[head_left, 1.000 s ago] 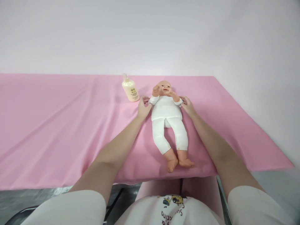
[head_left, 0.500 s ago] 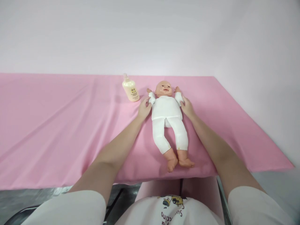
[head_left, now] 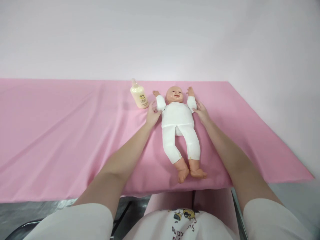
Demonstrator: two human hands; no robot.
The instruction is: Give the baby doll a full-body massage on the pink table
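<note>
1. Nearest the camera, two white short sleeves [head_left: 75, 221] and a white printed shirt front [head_left: 181, 223] fill the bottom edge; both bare forearms stretch forward from them, converging on the doll.
2. The baby doll in a white soft suit [head_left: 178, 125] lies on its back on the pink cloth-covered table [head_left: 62, 133], bare feet toward the person, head away, both arms raised beside the head.
3. The left hand [head_left: 152, 115] rests at the doll's near-side shoulder, fingers loosely open and touching the white sleeve below the raised arm; nothing is clasped.
4. The right hand [head_left: 202, 112] mirrors it on the doll's other side, palm down, fingers spread open against the other sleeve.
5. Beyond the left hand, just beside the doll's raised arm, a cream plastic bottle with a small cap [head_left: 139, 95] stands upright.
6. Behind the doll's head runs a plain pale wall [head_left: 160, 40].
</note>
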